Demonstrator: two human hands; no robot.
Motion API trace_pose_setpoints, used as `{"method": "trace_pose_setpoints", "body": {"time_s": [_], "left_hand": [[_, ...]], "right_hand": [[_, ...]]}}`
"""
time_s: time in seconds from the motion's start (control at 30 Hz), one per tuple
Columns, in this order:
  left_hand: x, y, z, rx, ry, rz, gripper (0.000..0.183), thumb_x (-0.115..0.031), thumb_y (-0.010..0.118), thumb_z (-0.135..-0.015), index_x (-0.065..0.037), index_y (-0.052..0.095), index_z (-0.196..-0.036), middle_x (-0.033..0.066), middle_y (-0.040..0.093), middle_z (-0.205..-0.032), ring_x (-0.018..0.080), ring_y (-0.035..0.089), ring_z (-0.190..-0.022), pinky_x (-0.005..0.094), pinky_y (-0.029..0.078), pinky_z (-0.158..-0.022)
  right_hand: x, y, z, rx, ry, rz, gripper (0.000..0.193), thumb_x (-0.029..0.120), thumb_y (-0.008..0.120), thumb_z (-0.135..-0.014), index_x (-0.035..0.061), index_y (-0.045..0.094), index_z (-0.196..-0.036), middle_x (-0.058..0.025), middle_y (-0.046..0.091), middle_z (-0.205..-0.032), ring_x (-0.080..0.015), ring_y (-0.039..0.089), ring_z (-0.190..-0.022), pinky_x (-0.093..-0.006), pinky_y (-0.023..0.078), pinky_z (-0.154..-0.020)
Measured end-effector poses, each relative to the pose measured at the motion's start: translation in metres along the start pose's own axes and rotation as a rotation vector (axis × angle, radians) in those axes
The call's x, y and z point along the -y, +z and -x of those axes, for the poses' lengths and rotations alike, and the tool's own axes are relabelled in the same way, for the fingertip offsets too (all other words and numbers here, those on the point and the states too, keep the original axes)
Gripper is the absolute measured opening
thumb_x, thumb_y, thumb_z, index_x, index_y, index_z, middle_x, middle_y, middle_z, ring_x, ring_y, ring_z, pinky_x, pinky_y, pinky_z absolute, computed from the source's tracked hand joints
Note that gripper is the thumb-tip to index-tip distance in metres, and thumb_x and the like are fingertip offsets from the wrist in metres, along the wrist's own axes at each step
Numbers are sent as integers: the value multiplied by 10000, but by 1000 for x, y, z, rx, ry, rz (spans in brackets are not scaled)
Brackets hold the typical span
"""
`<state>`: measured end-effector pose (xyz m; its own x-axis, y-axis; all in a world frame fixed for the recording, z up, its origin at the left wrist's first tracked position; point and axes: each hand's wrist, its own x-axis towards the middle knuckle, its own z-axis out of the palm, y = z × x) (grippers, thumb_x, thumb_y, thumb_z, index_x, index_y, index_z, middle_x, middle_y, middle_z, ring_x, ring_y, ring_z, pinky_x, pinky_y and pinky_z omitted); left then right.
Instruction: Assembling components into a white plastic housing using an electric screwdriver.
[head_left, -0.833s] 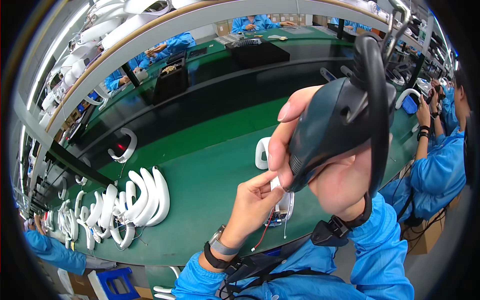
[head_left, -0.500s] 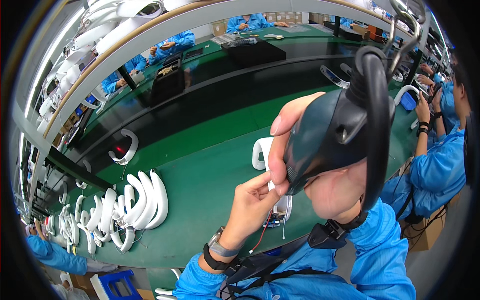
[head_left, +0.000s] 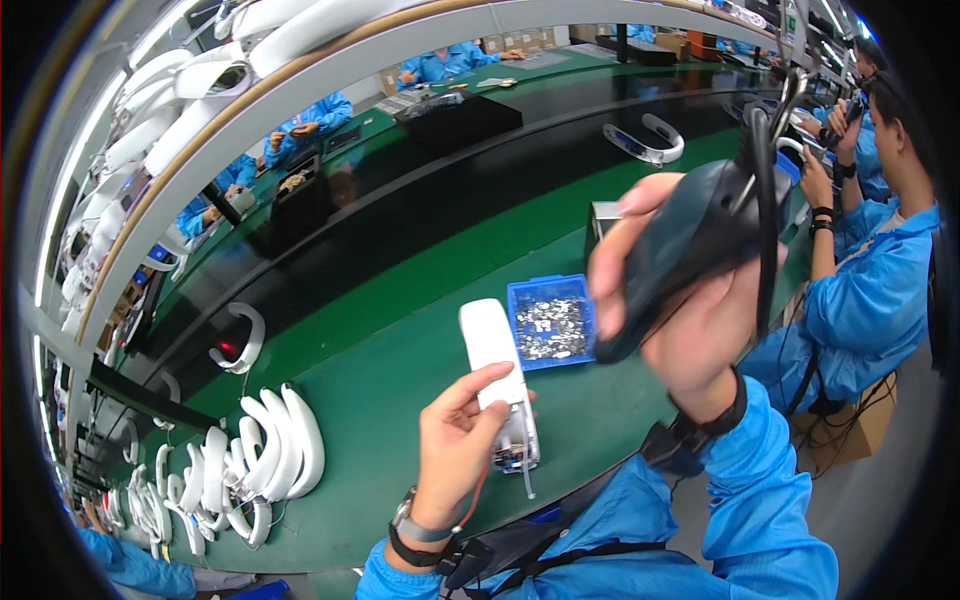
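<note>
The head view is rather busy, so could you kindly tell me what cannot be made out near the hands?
In the head view:
Dark handheld tool: lower end blurred, like the right hand gripping it.
White device: underside turned away; it hides some fingers of the left hand.
Small parts in the blue tray: too small to identify.
Silver box-like object: partly hidden behind the right hand.

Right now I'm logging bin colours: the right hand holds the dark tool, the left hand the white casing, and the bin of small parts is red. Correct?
Not quite: the bin of small parts is blue, not red, as the head view shows. The right hand does hold the dark tool, and the left hand the white casing.
</note>
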<state>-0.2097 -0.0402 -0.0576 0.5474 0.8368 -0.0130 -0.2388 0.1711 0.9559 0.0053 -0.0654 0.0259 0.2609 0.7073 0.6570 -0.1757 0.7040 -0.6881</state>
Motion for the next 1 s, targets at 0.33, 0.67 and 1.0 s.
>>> {"method": "trace_pose_setpoints", "body": {"time_s": [0.33,0.67,1.0], "left_hand": [[0,-4,2,-56,13,18,388,29,553,-949,66,533,-1335,249,692,-1059,278,717,-905,372,603,-791],[1,0,2,-52,8,-12,385,49,527,-945,69,534,-1329,248,683,-1080,291,713,-945,389,606,-817],[-5,-6,0,-9,-7,46,353,5,498,-966,65,560,-1308,253,688,-1073,296,719,-925,380,607,-809]], "right_hand": [[-52,-107,37,-259,-63,303,950,907,374,-789,30,509,-1126,-110,612,-750,-119,568,-515,-220,459,-460],[-62,-115,41,-287,-28,393,978,932,347,-768,30,508,-1107,-90,600,-721,-107,556,-511,-217,453,-459],[-66,-116,25,-174,111,328,849,812,326,-898,19,507,-1143,-92,609,-728,-125,554,-516,-239,452,-478]]}}
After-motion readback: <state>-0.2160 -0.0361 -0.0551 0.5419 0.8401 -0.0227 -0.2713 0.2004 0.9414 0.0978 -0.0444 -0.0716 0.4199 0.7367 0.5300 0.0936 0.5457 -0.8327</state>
